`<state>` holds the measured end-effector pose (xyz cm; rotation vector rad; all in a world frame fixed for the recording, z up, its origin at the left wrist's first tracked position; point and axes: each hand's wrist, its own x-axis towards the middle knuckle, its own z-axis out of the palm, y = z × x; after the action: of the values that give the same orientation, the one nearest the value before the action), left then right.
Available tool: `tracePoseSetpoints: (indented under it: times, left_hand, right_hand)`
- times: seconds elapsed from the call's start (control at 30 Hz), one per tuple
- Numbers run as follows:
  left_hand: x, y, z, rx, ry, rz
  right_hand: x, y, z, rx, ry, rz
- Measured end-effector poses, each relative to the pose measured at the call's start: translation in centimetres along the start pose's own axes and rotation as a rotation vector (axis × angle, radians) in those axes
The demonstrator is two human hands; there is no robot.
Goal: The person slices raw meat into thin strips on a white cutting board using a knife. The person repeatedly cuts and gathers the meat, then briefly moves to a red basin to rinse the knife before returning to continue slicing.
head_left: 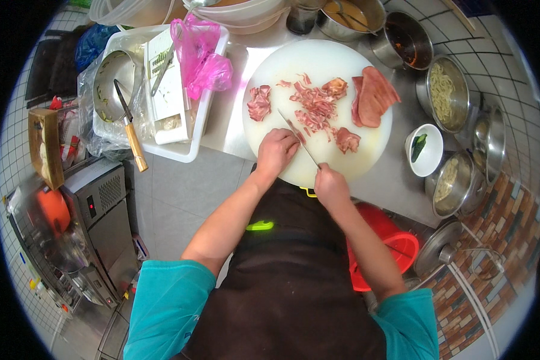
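On a round white cutting board (270, 67), my right hand (331, 184) grips the handle of a kitchen knife (309, 153), its blade slanting up and to the left. My left hand (276, 150) rests on the board beside the blade, fingers curled at a small strip of pink meat (298, 134). Whether those fingers hold the meat or only press on it is hidden. Beyond the knife lies a loose heap of thinly cut meat (317, 101), with a clump of meat (259, 103) to its left and another piece (347, 140) to its right. Larger flat meat slices (375, 96) overlap at the board's right.
A white tray (186, 156) at left holds a steel pan (112, 85), a white grater (166, 81) and a pink plastic bag (202, 63). Another knife (128, 121) crosses its edge. Steel bowls (443, 94) and a white bowl with green pieces (424, 162) line the right. A red bucket (405, 247) stands below.
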<state>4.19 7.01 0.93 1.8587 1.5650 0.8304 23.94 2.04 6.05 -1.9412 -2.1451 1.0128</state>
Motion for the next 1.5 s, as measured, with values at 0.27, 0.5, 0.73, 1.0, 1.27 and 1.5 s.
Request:
tracePoseSetpoints:
  times: [0.27,0.5,0.73,1.0,1.27,1.5]
  left_hand:
    - [-0.5,-0.8,0.1,0.003,0.017,0.033]
    - [-3.4,-1.5,-2.3,-0.051,-0.002,-0.060]
    - [-1.0,-1.5,-8.0,-0.060,-0.001,-0.193]
    - [8.7,-2.2,-9.0,0.179,0.091,-0.417]
    - [12.9,-4.6,-7.6,0.218,-0.271,-0.486]
    - [7.3,-0.1,-6.6,-0.289,-0.296,-0.309]
  right_hand:
    - [2.3,-0.8,-1.5,0.101,-0.029,0.077]
    - [-2.9,1.2,-2.8,0.056,-0.182,0.020]
    - [-0.2,3.5,-4.4,-0.042,-0.042,0.068]
    - [-1.4,2.5,-6.9,0.053,0.000,0.047]
    - [-4.1,3.0,-5.8,0.174,-0.043,0.061]
    - [-5.0,2.7,-5.6,0.242,0.034,0.076]
